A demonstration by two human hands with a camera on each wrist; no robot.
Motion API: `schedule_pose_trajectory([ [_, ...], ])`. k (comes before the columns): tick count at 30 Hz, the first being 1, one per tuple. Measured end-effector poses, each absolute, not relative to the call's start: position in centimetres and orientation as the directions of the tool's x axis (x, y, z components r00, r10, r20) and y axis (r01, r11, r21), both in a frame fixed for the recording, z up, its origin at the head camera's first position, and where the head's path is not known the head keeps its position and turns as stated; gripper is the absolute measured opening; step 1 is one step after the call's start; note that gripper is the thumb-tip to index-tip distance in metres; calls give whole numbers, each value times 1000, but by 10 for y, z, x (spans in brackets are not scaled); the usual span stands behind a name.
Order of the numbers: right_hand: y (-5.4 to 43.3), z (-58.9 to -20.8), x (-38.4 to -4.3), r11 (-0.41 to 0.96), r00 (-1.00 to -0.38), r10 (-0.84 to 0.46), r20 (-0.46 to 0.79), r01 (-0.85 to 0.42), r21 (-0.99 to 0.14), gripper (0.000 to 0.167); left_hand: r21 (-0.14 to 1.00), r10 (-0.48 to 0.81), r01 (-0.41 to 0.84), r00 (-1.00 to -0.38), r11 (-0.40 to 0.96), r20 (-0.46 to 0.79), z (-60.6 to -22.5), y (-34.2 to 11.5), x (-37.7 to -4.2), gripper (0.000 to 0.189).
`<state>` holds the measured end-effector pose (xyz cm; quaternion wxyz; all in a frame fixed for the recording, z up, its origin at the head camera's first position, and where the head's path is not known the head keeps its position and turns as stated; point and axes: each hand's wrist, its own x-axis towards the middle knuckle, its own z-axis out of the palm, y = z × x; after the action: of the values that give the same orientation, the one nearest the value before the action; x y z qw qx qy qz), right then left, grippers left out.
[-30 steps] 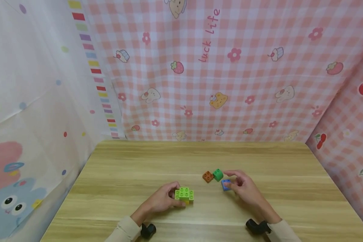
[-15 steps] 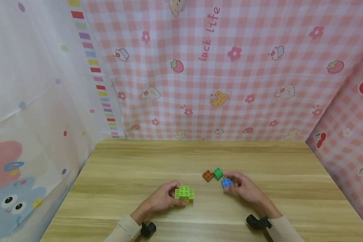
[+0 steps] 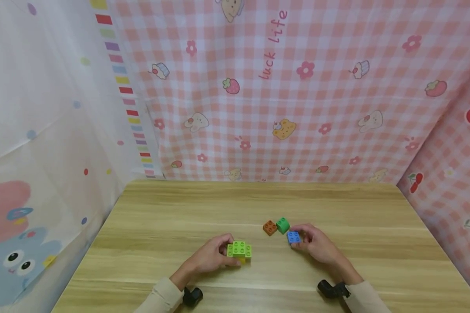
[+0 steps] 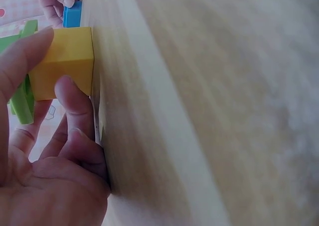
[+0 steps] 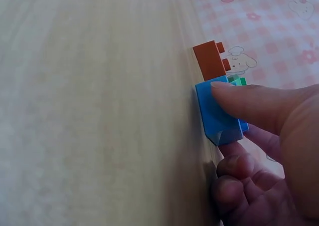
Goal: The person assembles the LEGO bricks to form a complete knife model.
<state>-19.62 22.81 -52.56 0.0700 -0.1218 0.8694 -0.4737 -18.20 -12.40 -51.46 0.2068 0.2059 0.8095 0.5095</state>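
My left hand (image 3: 211, 255) holds a small stack of toy building blocks on the wooden table, thumb on the near side. Lime green blocks (image 3: 239, 248) form its top, wider than the yellow block (image 4: 70, 56) at the bottom. To the right, my right hand (image 3: 317, 246) pinches a blue building block (image 3: 293, 237), studs up, with the thumb (image 5: 249, 104) against its near face. Its other fingers are partly hidden behind it. Just beyond the blue block stand a dark green block (image 3: 283, 225) with a curved side and a brown block (image 3: 270, 227).
The wooden table (image 3: 203, 204) runs back to a pink checked cloth (image 3: 258, 104). A white patterned cloth (image 3: 62, 143) hangs on the left, and another pink one on the right. Black wrist cameras (image 3: 193, 297) sit at both sleeves.
My right thumb has moved off the blue block's top to its near side, so all its studs show. The left hand and its stack have stayed in place.
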Motion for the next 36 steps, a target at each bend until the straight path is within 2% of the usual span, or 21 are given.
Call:
schedule_pose_trajectory([
  [17,223,-518,-194,547,-954,-296,51,-214,-809,37,926,527,69,-837,370,-148,-512,-123,-180,30],
  [23,217,-507,-192,567,-951,-309,30,-210,-797,37,930,526,50,-835,363,-160,-511,-122,-180,29],
  [36,187,-479,-187,483,-933,-346,100,-268,-833,35,930,534,69,-833,362,-146,-514,-123,-181,30],
])
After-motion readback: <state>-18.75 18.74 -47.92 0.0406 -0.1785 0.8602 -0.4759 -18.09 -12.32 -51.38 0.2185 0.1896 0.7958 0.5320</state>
